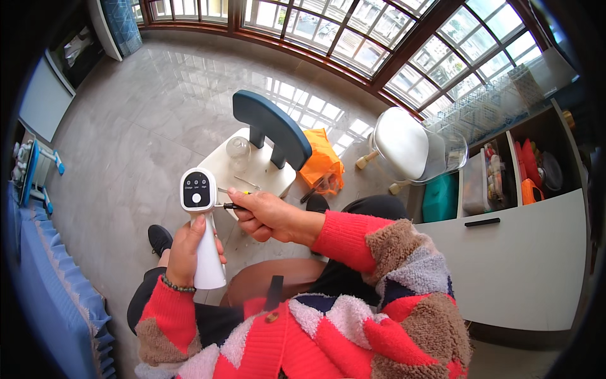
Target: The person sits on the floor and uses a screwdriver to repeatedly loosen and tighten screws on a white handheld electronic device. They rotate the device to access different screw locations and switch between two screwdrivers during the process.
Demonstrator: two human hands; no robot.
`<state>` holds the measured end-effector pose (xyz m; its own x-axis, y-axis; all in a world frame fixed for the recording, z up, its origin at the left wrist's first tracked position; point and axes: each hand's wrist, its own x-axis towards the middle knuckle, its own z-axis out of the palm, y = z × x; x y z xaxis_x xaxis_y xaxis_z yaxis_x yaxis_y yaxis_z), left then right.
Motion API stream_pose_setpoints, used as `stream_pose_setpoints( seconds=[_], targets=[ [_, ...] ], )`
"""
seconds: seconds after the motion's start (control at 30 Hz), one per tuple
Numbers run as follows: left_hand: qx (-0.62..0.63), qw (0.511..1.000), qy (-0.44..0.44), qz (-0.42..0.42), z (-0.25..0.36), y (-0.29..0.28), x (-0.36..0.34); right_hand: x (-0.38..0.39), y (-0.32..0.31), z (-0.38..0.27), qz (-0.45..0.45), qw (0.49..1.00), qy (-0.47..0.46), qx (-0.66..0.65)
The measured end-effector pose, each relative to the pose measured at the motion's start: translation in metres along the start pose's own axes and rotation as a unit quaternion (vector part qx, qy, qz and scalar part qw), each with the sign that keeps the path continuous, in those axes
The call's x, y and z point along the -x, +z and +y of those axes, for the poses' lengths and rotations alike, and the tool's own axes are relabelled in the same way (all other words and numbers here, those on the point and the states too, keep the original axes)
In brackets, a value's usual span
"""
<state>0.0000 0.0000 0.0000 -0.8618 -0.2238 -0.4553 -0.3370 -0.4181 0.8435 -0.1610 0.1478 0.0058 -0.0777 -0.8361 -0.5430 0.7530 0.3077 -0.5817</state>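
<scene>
My left hand (pixel 189 248) is wrapped round the handle of a white handheld device (pixel 209 259) with a rounded head and a black panel of buttons facing up. My right hand (pixel 268 213) pinches a slim tool with black and yellow parts (pixel 232 206). Its thin end reaches to the right side of the device's head; whether it touches, I cannot make out. Just beyond, a small white chair (pixel 214 161) with a dark blue backrest (pixel 271 126) carries a clear rounded container (pixel 238 149) and a thin metal piece (pixel 247 182).
An orange plastic bag (pixel 320 158) lies right of the chair. A white stool (pixel 401 144) stands farther right, near a cabinet (pixel 511 259) with open compartments holding a teal box (pixel 440 197). Blue ruffled fabric (pixel 63 284) hangs at the left. Barred windows (pixel 334 31) line the far side.
</scene>
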Motion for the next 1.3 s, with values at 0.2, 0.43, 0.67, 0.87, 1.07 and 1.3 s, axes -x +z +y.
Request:
stream_pose_setpoints(
  seconds=[0.2,0.43,0.67,0.87,1.07,1.3],
  targets=[
    [0.054,0.998,-0.016,-0.023,0.0,0.006,0.001,-0.001,0.005,0.009,0.011,0.984,-0.143,0.106],
    [0.08,0.994,-0.051,-0.054,-0.002,0.0,0.003,-0.005,-0.013,-0.001,0.087,0.477,-0.516,0.706],
    [0.058,0.998,-0.007,-0.039,0.001,-0.002,0.001,-0.007,-0.014,0.007,0.03,0.914,-0.224,0.336],
    [0.048,0.998,-0.025,-0.036,-0.003,0.001,-0.002,-0.011,-0.005,0.01,0.052,0.978,-0.123,0.163],
    [0.072,0.994,-0.061,-0.059,-0.003,0.0,0.0,0.0,-0.004,0.009,0.162,0.594,-0.469,0.634],
    [0.102,0.993,-0.029,-0.05,-0.003,-0.003,-0.002,0.006,0.009,0.002,0.146,0.715,-0.465,0.501]
  ],
)
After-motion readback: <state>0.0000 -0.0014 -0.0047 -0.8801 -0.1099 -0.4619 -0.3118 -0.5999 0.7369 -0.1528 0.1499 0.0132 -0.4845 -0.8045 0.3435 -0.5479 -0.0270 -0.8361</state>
